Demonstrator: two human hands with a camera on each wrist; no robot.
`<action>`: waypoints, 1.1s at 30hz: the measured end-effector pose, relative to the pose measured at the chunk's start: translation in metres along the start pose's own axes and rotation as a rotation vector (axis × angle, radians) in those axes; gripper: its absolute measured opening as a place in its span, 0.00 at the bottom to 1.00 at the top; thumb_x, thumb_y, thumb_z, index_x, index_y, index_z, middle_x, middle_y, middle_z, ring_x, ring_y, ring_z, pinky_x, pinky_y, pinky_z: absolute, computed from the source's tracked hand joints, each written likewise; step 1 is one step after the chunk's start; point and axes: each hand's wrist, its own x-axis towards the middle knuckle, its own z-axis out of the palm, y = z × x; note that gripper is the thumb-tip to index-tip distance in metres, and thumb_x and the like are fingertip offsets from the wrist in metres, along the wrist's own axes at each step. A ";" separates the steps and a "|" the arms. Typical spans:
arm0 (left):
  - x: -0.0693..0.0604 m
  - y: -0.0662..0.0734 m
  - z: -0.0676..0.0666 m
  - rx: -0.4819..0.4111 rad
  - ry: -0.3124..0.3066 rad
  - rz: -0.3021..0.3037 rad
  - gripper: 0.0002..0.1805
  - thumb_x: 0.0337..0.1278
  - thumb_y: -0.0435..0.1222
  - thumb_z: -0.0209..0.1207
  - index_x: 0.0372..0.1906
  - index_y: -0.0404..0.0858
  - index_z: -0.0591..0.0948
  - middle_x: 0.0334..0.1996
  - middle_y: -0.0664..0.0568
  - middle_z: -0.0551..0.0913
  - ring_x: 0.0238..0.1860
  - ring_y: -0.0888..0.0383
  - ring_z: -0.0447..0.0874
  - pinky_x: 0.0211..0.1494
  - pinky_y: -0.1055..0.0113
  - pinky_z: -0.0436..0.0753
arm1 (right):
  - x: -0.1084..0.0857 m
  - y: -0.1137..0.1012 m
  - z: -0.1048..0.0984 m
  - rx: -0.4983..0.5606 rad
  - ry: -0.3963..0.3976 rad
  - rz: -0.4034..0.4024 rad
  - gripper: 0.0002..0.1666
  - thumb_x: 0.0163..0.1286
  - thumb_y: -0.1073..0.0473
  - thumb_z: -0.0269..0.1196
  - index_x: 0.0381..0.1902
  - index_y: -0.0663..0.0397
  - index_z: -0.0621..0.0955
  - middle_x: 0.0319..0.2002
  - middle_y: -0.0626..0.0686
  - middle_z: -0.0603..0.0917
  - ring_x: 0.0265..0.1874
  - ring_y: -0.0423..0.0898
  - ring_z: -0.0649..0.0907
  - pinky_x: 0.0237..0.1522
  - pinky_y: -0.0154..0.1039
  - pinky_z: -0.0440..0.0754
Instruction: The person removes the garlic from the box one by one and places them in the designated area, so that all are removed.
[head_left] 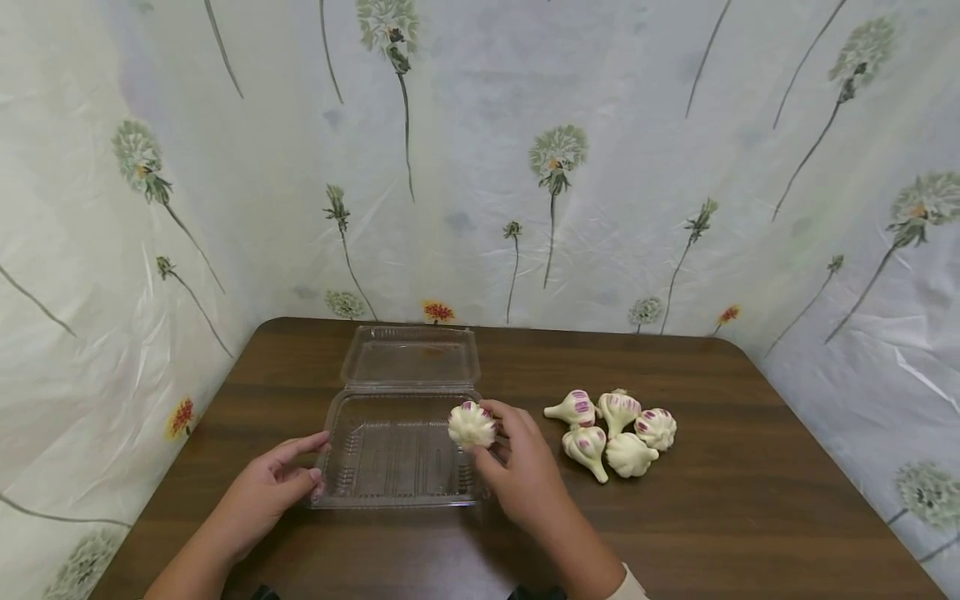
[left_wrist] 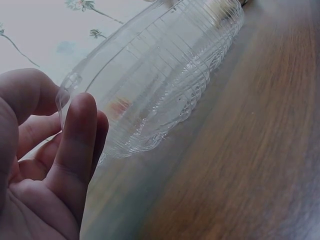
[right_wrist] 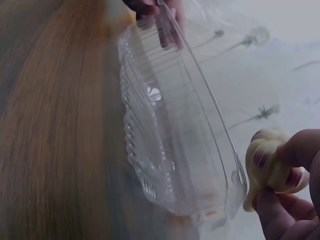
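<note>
A clear plastic clamshell container (head_left: 401, 450) lies with its lid folded back on the table. My left hand (head_left: 266, 492) pinches its left rim; in the left wrist view the thumb and fingers (left_wrist: 82, 120) stand on either side of the edge. Over the container's right side, my right hand (head_left: 521, 462) holds a garlic bulb (head_left: 472, 425) by its fingertips. That bulb (right_wrist: 272, 162), white with purple streaks, appears beside the rim in the right wrist view. Several more garlic bulbs (head_left: 618, 414) sit in a cluster to the right of my right hand.
The dark wooden table (head_left: 720, 467) runs back to a pale flower-printed curtain (head_left: 480, 167), which also hangs along both sides. The container's open lid (head_left: 411, 357) lies toward the table's far edge.
</note>
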 end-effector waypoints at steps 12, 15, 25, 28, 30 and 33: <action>-0.001 0.000 -0.001 0.001 -0.013 -0.019 0.31 0.72 0.34 0.63 0.76 0.34 0.71 0.71 0.34 0.71 0.38 0.59 0.87 0.47 0.67 0.87 | -0.014 0.017 -0.027 -0.050 0.085 0.026 0.34 0.69 0.69 0.68 0.71 0.53 0.75 0.62 0.57 0.75 0.61 0.54 0.81 0.61 0.41 0.84; -0.001 0.000 -0.001 -0.015 -0.018 -0.025 0.31 0.72 0.34 0.63 0.76 0.33 0.70 0.71 0.33 0.70 0.39 0.59 0.88 0.48 0.67 0.86 | -0.018 0.020 -0.032 -0.063 0.104 0.017 0.34 0.68 0.70 0.69 0.71 0.53 0.75 0.62 0.57 0.76 0.60 0.54 0.81 0.60 0.41 0.84; 0.002 -0.005 -0.002 -0.018 -0.019 -0.052 0.31 0.72 0.34 0.63 0.76 0.36 0.71 0.72 0.35 0.70 0.40 0.59 0.88 0.49 0.67 0.87 | -0.028 0.028 -0.046 -0.121 0.141 -0.001 0.34 0.66 0.72 0.69 0.69 0.52 0.76 0.62 0.56 0.77 0.58 0.51 0.80 0.59 0.41 0.84; 0.002 -0.006 -0.002 -0.022 -0.020 -0.047 0.31 0.72 0.34 0.63 0.76 0.35 0.71 0.72 0.34 0.70 0.40 0.59 0.88 0.49 0.67 0.87 | -0.032 0.028 -0.053 -0.181 0.150 0.002 0.34 0.67 0.71 0.68 0.69 0.50 0.76 0.62 0.57 0.76 0.59 0.52 0.80 0.59 0.42 0.85; 0.002 -0.005 -0.003 -0.024 -0.023 -0.040 0.31 0.72 0.34 0.63 0.76 0.34 0.71 0.72 0.33 0.70 0.40 0.59 0.88 0.49 0.67 0.87 | -0.035 0.028 -0.058 -0.222 0.162 0.000 0.34 0.67 0.71 0.68 0.70 0.51 0.76 0.62 0.57 0.76 0.58 0.52 0.80 0.58 0.43 0.85; 0.001 -0.004 -0.003 -0.025 -0.022 -0.031 0.31 0.73 0.34 0.63 0.76 0.34 0.70 0.72 0.33 0.70 0.40 0.59 0.88 0.48 0.67 0.87 | -0.040 0.027 -0.068 -0.276 0.186 0.002 0.34 0.67 0.71 0.67 0.70 0.51 0.75 0.61 0.57 0.75 0.57 0.51 0.79 0.57 0.43 0.86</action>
